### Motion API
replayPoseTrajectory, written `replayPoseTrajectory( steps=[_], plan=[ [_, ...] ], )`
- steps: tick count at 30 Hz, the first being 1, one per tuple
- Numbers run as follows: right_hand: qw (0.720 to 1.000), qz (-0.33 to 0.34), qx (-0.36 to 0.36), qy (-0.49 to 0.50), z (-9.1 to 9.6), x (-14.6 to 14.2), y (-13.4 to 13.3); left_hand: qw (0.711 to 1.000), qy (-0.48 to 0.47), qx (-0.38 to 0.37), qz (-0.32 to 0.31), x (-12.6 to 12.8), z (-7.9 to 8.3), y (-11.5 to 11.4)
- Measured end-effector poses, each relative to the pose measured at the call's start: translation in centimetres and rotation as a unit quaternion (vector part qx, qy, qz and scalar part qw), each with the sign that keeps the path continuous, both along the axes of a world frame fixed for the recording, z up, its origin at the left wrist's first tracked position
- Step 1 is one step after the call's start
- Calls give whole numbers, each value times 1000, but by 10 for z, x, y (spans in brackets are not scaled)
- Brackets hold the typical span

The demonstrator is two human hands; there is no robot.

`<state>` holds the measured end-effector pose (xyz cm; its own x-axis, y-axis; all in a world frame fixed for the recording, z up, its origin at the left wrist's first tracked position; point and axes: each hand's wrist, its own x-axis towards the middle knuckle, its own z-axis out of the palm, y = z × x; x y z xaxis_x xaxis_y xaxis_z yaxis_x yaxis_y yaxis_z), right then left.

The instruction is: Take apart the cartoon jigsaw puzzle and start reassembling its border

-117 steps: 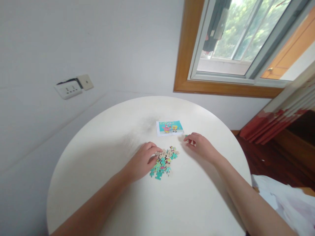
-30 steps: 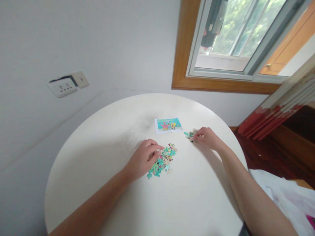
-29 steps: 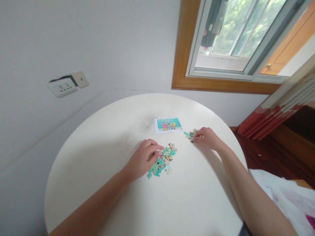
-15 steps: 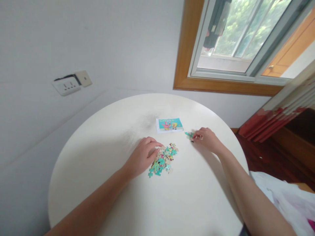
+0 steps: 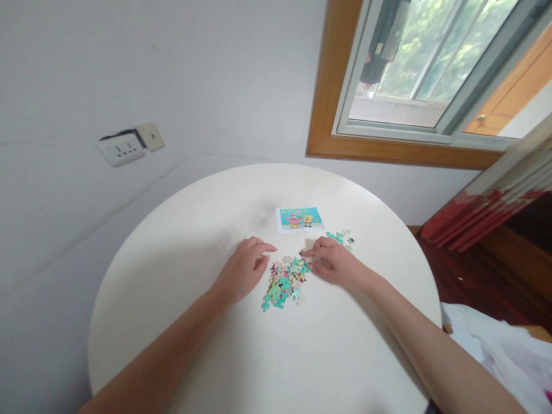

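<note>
A heap of small jigsaw puzzle pieces [image 5: 283,283], mostly teal, yellow and beige, lies on the white round table [image 5: 276,356]. At its left edge is my left hand [image 5: 246,265], thumb and index finger apart with nothing between them. My right hand [image 5: 333,261] reaches the heap's upper right edge, its fingertips at the pieces and its thumb apart from the index finger. Just beyond that hand sits a smaller group of pieces [image 5: 338,237], partly teal. Behind the heap lies a picture card [image 5: 301,219] with cartoon figures on teal.
A wall with a socket [image 5: 122,149] stands behind and left of the table. At the back right are a wood-framed window [image 5: 401,146] and a red and cream curtain [image 5: 461,213]. White plastic [image 5: 478,339] lies at the lower right.
My right hand has moved left from the small group to the main heap, uncovering the small group. My left hand has drawn slightly back from the heap, its fingers off the pieces.
</note>
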<state>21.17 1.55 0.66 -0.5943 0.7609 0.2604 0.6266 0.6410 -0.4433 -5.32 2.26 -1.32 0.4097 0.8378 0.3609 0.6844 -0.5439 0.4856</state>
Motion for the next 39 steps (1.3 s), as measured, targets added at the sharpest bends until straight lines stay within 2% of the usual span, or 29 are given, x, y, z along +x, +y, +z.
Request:
replayPoseTrajectory(
  steps=[4, 10, 15, 22, 26, 31, 34, 39],
  plan=[
    [1000, -12, 6, -5, -3, 1, 1, 1000, 5, -9, -12, -5, 1, 1],
    [1000, 0, 3, -2, -1, -3, 0, 996, 16, -18, -82, -8, 8, -1],
    [1000, 14, -5, 15, 1, -7, -2, 995, 38, -24, -92, -8, 11, -3],
    [999, -48, 12, -7, -4, -3, 1, 993, 43, -38, -100, -7, 16, -5],
    [999, -38, 30, -23, -1, -8, -3, 993, 33, -45, -108, -8, 23, -7],
    [997, -12, 72, 16, 1, -24, -10, 985, 36, -84, -147, -7, 27, -12],
    [997, 26, 68, 8, -3, -35, -14, 982, 34, -94, -162, -8, 25, -12],
    [998, 22, 60, -18, -8, -43, -16, 981, 32, -99, -167, -11, 26, -12]
  ],
)
